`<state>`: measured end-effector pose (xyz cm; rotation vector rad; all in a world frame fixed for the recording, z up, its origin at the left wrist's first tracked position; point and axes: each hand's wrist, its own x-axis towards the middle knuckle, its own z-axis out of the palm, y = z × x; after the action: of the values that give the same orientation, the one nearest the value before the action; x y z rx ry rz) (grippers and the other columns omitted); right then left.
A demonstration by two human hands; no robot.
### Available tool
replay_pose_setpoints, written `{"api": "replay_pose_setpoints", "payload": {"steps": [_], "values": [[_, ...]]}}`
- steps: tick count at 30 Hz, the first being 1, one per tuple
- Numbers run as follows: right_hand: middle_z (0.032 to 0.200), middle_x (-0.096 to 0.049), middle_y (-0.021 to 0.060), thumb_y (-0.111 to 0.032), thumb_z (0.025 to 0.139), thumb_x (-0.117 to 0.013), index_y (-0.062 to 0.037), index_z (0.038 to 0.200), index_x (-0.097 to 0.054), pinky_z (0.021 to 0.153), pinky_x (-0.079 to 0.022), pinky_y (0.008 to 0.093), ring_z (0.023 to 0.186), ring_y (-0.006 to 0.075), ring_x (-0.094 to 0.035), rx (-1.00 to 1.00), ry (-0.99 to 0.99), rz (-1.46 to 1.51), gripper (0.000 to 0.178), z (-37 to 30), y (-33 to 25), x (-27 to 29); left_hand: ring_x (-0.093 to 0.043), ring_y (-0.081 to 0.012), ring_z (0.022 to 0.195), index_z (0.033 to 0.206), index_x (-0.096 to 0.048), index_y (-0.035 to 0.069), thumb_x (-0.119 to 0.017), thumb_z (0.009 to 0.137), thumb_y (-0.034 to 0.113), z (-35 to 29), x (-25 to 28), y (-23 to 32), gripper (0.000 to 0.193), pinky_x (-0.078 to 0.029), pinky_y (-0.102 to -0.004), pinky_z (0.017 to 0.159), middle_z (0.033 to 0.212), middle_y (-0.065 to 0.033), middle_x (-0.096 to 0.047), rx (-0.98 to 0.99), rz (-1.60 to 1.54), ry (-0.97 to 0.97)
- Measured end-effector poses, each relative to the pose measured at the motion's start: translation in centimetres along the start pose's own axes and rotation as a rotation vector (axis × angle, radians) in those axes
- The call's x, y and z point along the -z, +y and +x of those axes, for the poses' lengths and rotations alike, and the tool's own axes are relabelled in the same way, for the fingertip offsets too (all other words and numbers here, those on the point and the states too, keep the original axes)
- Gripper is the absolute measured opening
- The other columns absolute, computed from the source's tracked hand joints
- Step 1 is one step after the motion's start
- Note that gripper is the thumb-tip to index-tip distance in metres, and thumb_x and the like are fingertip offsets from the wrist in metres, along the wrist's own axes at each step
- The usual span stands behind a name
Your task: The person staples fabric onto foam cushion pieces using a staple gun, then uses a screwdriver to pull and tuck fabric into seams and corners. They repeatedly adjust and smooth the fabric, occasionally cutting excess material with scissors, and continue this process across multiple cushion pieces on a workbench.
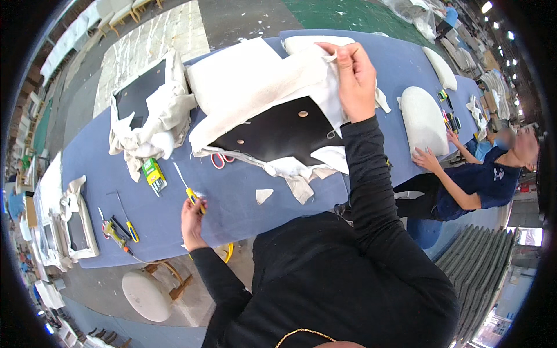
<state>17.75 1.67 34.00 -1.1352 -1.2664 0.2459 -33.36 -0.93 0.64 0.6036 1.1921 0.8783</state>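
Cream-coloured woven cloth point(255, 95) wraps around the edges of a seat panel point(270, 130), which is in front of me over the blue table point(232, 200), its smooth black underside turned toward me. Two small round pale spots mark this black surface, and the cloth hangs from its near edge in ragged, wrinkled flaps. With my right hand point(357, 84) I pinch the cloth between thumb and fingers at the far right corner. My left hand point(192, 217) is closed around the yellow-and-black handle of a screwdriver point(191, 196), whose thin metal shaft points away from me, apart from the panel.

Just beyond this tool, a green and yellow box point(153, 174) bears pale print, too small for me to tell surely. Red-handled scissors point(218, 160) lie partly under the panel. To my right, a co-worker point(476, 180), with a small pale mark on the dark blue shirt, touches a rounded, light grey cushion point(425, 120).
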Motion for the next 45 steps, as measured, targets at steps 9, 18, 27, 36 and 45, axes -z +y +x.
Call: {"api": "replay_pose_setpoints", "payload": {"steps": [9, 18, 27, 36, 45], "values": [[0.095, -0.08, 0.006, -0.02, 0.098, -0.076, -0.0036, 0.096, -0.072, 0.076, -0.054, 0.0248, 0.08, 0.0102, -0.07, 0.032, -0.034, -0.096, 0.017, 1.4, -1.3, 0.2, -0.054, -0.0128, 0.07, 0.119, -0.052, 0.007, -0.063, 0.105, 0.009, -13.4, -30.2, 8.8, 0.018, -0.047, -0.0299, 0.065, 0.092, -0.0018, -0.055, -0.345, 0.094, -0.564], [0.089, -0.082, 0.0077, -0.027, 0.095, -0.081, -0.0027, 0.093, -0.076, 0.07, -0.056, 0.028, 0.077, 0.013, -0.075, -0.115, -0.018, 0.247, 0.024, 1.9, 0.5, 0.6, -0.063, -0.024, 0.128, 0.122, -0.065, 0.003, -0.07, 0.103, 0.007, -15.9, -45.6, 16.4, 0.019, -0.051, -0.0358, 0.107, 0.139, -0.0213, -0.067, -1.053, 0.083, -0.235], [0.098, -0.083, 0.0086, -0.024, 0.101, -0.076, 0.0019, 0.095, -0.073, 0.077, -0.056, 0.0254, 0.087, 0.0079, -0.074, -0.247, -0.066, 0.127, 0.026, 2.8, 1.0, 2.4, -0.064, -0.0313, 0.132, 0.121, -0.067, 0.001, -0.07, 0.101, 0.002, -17.3, -48.5, 19.1, 0.021, -0.049, -0.0399, 0.112, 0.135, -0.0244, -0.068, -1.341, 0.249, -0.02], [0.084, -0.079, 0.0113, -0.029, 0.098, -0.079, -0.0019, 0.092, -0.074, 0.065, -0.052, 0.0295, 0.072, 0.017, -0.074, -0.149, 0.051, 0.185, 0.028, 2.7, 2.3, 1.9, -0.068, -0.024, 0.109, 0.134, -0.053, 0.004, -0.052, 0.112, 0.016, -14.8, -45.0, 18.9, 0.025, -0.055, -0.0359, 0.099, 0.118, -0.019, -0.07, -1.366, 0.137, 0.039], [0.114, -0.081, 0.0153, -0.017, 0.099, -0.077, 0.0002, 0.089, -0.067, 0.06, -0.044, 0.0234, 0.067, 0.0037, -0.058, -0.054, 0.03, 0.28, 0.022, -1.7, -0.3, 4.7, -0.071, -0.0371, 0.109, 0.14, -0.056, -0.001, -0.069, 0.102, 0.025, 0.7, -11.8, 2.3, 0.048, -0.054, -0.0448, 0.096, 0.122, -0.0221, -0.072, -0.421, 1.026, 0.753]]}}
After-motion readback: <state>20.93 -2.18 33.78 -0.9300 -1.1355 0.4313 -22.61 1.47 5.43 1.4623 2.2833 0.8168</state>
